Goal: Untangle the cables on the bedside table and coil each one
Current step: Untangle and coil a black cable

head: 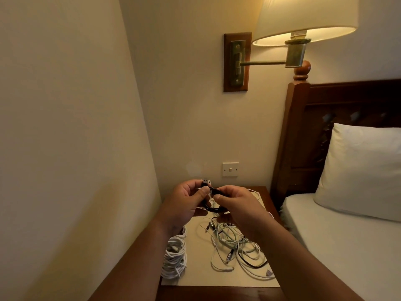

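Left hand (184, 200) and right hand (237, 203), each grip tight on black cable (214, 210) between them

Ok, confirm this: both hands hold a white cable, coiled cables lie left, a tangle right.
Wrong colour: the head view shows the cable in the left hand and right hand is black, not white. The coiled cables left and the tangle right are correct.

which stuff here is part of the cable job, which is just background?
Job: thin black cable pinched by left hand and right hand; coiled white cable bundle; tangled white-and-black cable pile.
Background: cream-shaded wall lamp; white wall switch; white pillow.
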